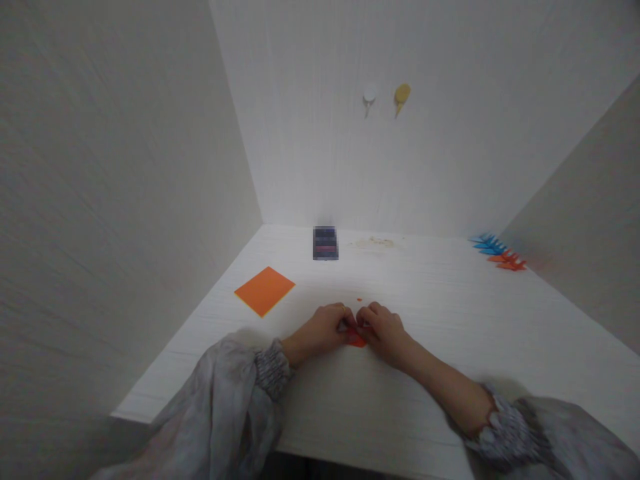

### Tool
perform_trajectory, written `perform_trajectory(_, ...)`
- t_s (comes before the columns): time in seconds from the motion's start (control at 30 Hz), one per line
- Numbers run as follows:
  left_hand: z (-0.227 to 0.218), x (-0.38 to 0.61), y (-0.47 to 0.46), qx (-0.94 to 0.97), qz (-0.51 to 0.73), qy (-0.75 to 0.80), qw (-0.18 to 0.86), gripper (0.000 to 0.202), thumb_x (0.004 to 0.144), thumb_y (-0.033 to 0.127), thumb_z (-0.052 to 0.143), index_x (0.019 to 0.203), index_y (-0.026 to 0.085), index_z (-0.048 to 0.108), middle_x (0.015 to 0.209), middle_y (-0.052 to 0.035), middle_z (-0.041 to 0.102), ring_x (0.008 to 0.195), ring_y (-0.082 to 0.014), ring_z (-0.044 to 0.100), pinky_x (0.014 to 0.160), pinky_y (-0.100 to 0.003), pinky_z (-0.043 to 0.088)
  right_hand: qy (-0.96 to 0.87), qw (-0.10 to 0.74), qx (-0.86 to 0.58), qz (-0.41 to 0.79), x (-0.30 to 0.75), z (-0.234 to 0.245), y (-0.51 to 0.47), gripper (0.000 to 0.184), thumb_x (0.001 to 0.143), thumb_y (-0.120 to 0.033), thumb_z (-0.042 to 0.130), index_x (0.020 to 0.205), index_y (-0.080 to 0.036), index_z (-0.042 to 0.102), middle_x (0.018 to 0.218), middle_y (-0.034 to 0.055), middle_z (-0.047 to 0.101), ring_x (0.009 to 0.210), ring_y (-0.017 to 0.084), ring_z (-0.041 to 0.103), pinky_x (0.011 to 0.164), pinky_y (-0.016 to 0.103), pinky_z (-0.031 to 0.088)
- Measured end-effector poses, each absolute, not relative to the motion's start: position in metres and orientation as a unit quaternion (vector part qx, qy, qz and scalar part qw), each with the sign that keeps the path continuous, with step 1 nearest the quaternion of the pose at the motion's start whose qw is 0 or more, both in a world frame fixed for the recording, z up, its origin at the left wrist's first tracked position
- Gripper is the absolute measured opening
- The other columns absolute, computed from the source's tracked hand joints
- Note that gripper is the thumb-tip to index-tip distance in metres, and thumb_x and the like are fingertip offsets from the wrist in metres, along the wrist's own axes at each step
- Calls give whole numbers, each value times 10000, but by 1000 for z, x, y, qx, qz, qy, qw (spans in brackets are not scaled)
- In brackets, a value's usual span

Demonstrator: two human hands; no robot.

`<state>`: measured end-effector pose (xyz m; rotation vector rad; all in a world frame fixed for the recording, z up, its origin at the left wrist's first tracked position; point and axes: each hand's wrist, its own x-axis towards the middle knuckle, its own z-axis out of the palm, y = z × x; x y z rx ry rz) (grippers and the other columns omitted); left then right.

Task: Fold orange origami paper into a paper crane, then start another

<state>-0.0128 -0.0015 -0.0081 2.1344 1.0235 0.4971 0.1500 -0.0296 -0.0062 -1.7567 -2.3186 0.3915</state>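
Note:
Near the middle of the white table, my left hand (331,328) and my right hand (384,332) meet over a small folded piece of red-orange paper (357,339). Both hands are closed, their fingertips pinching the paper from either side. Much of the paper is hidden under the fingers, so its full shape cannot be made out. Just beyond my fingertips a tiny orange scrap (359,299) shows on the table. A stack of flat orange paper squares (265,291) lies to the left of my left hand.
A dark blurred box (325,243) stands at the back wall. Blue folded paper figures (489,243) and orange folded paper figures (507,260) line the right wall. A white hook (369,95) and a yellow hook (402,94) are on the back wall. Walls enclose the table left and right.

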Motion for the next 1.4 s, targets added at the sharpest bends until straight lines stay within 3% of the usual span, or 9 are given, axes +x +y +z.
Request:
perform_trajectory(0.5, 9, -16, -5, 805, 141, 398, 416, 329, 601, 121, 611, 925, 157, 565, 787, 3, 514, 706, -118, 450, 640, -220, 373, -794, 119, -580, 133, 157, -12, -28, 115, 758, -181, 487, 841, -191, 567, 892, 46, 533, 844, 166, 483, 653, 254, 298)
perform_trajectory(0.73, 0, -15, -1, 766, 162, 418, 460, 303, 668, 319, 597, 916, 146, 570, 694, 11, 529, 598, -96, 438, 545, -208, 344, -792, 117, -585, 133, 155, -11, -28, 104, 763, -198, 495, 842, -197, 563, 895, 41, 528, 847, 166, 482, 645, 253, 292)
perform_trajectory(0.87, -4, -11, -2, 779, 199, 442, 397, 413, 535, 412, 695, 855, 174, 589, 771, 5, 565, 647, -117, 466, 562, -218, 340, -787, 99, -593, 134, 150, -5, -28, 104, 778, -215, 486, 848, -192, 559, 890, 44, 522, 837, 163, 483, 642, 250, 295)
perform_trajectory(1.03, -1, -7, -4, 783, 195, 454, 378, 324, 569, 336, 676, 838, 173, 597, 798, -3, 586, 696, -135, 495, 616, -234, 362, -786, 92, -596, 137, 148, -2, -28, 100, 780, -223, 489, 846, -196, 559, 900, 44, 525, 854, 168, 487, 651, 252, 299)
perform_trajectory(1.4, -5, -13, -2, 805, 173, 416, 385, 291, 616, 262, 626, 887, 176, 568, 808, 6, 546, 644, -105, 429, 591, -217, 357, -788, 135, -581, 156, 154, -8, -27, 110, 747, -172, 517, 833, -193, 581, 851, 28, 531, 801, 151, 495, 660, 253, 333)
